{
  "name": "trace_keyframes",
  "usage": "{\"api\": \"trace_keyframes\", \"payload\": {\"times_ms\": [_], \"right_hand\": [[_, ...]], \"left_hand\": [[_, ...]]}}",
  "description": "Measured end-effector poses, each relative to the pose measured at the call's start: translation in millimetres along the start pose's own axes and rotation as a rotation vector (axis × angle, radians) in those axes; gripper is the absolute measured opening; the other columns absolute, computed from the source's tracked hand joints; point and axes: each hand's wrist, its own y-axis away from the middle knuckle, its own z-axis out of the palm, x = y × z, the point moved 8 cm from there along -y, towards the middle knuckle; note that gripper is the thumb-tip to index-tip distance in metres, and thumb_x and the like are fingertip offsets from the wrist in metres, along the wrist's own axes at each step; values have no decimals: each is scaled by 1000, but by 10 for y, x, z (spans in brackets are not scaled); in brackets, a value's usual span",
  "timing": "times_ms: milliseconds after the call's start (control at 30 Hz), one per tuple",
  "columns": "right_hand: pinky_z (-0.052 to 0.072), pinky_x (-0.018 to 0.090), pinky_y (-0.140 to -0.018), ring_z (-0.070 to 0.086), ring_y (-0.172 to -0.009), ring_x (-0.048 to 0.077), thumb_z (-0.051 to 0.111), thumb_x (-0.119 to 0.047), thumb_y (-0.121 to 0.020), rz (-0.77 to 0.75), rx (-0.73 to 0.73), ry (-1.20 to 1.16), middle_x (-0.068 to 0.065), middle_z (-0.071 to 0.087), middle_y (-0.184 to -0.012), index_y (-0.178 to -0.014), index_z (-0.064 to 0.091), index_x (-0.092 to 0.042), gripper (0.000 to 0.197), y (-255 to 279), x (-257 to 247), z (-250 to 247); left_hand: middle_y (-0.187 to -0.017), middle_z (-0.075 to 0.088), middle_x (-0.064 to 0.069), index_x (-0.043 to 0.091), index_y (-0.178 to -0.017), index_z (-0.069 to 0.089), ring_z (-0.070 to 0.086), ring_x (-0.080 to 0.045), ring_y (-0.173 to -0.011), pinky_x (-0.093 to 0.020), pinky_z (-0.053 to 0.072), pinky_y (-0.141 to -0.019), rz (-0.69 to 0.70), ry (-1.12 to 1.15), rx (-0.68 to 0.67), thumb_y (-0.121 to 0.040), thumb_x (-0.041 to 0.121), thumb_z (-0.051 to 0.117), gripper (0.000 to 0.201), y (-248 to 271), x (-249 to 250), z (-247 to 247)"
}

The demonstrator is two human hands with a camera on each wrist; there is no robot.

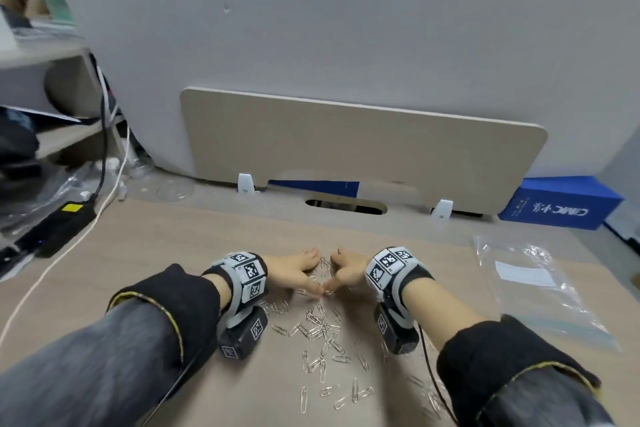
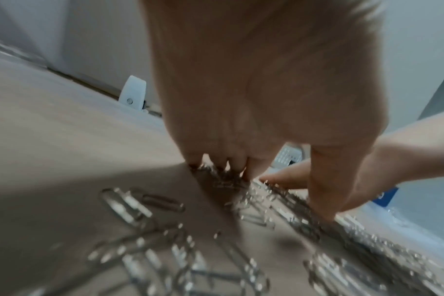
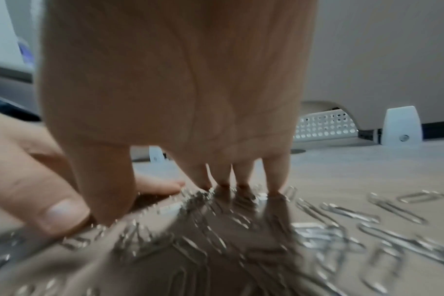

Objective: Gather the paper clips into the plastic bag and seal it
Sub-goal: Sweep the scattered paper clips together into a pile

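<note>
Two hands are recorded on the desk (image 1: 145,239). The left hand (image 1: 294,270) and the right hand (image 1: 348,269) are set on edge, palms facing each other, thumb tips touching at the near side and fingertips almost meeting at the far side, so that a small enclosure is formed. In both wrist views the fingers (image 2: 231,154) are seen straight and pointed down onto the desk surface, with nothing pinched or gripped; the right fingers (image 3: 276,172) are slightly parted at the tips.

The paper clips (image 1: 322,333) cannot be counted exactly: several dozen silver clips are visible. A few lie inside the enclosure between the palms; a dense cluster lies just nearer the person than the thumbs, and a looser scatter extends toward the near edge and under the right forearm. No common direction is observed: long axes point every way, all clips lying flat. Motion blur obscures the clips nearest the wrist cameras.

One plastic bag (image 1: 533,284) is noted, clear, lying flat to the right of the right hand and apart from it, its long axis running from far-left to near-right. A white label panel is seen on it. Whether its mouth is open cannot be told.

One blue box (image 1: 561,203) stands beyond the bag.
</note>
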Motion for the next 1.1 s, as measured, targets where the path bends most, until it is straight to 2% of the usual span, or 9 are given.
{"api": "trace_keyframes", "payload": {"times_ms": [167, 300, 367, 500, 667, 767, 833, 933, 1100], "right_hand": [[44, 50, -101, 50, -122, 30, 58, -73, -42, 43, 88, -22, 8, 49, -139, -136, 46, -24, 106, -77, -8, 189], [31, 43, -112, 37, -134, 31, 47, -69, -76, 50, 209, 94, 10, 37, -147, -145, 32, -13, 90, 225, -142, 323], [34, 47, -110, 37, -134, 32, 51, -68, -75, 111, 218, 70, 10, 34, -151, -145, 32, -16, 89, 287, -82, 344], [32, 51, -108, 37, -136, 31, 45, -72, -74, 107, 238, 59, 5, 33, -152, -143, 34, -18, 89, 398, -54, 377], [29, 48, -113, 32, -141, 30, 48, -56, -88, 25, 179, 4, 8, 26, -157, -150, 26, -15, 78, 453, 23, 477], [34, 43, -111, 45, -130, 25, 50, -46, -94, -63, 196, -236, 7, 45, -147, -142, 39, -16, 58, 534, 154, 378], [32, 36, -113, 43, -135, 23, 50, -38, -97, -70, 264, -393, 7, 39, -152, -150, 26, -13, 63, 563, 351, 244], [33, 38, -111, 42, -135, 25, 49, -43, -96, 72, 289, -324, 10, 35, -153, -149, 26, -11, 66, 488, 763, 170], [27, 47, -115, 33, -141, 26, 46, -69, -84, 197, 189, -215, 7, 29, -157, -148, 28, -18, 84, 362, 1025, 284]], "left_hand": [[-164, 6, -3, 12, -156, 9, 9, -19, -149, -32, 10, -118, -26, -26, 57, -93, 38, 57, 83, 55, 20, 123], [-154, 29, -9, 8, -149, 30, 23, -27, -145, -35, 28, -111, -85, 13, 141, -89, 23, 60, 68, 210, 95, 237], [-143, 37, -11, 15, -140, 40, 25, -31, -145, -34, 37, -98, -115, 44, 126, -88, 21, 61, 56, 243, 97, 290], [-146, 33, -11, 4, -152, 22, 24, -26, -144, -33, 27, -111, -122, 49, 183, -90, 16, 59, 72, 274, 147, 286], [-147, 39, -7, 29, -155, 6, 49, -12, -95, -24, 39, -70, -155, 196, 16, -72, 34, 68, 103, 134, -58, 340], [-152, 30, -8, 27, -154, 17, 49, -19, -105, -29, 50, -77, -126, 234, 4, -79, 28, 64, 89, 107, -48, 291], [-146, 37, -8, 26, -147, 34, 48, -21, -111, -30, 50, -85, -116, 227, 15, -86, 21, 60, 67, 116, -37, 237], [-120, 52, -11, 24, -107, 54, 49, -22, -101, -29, 42, -84, -86, 163, 69, -88, 10, 55, 24, 133, 28, 125], [-154, 36, -9, 9, -148, 36, 46, -27, -129, -36, 39, -104, -100, 101, 248, -88, 18, 57, 64, -24, 125, -44]]}}
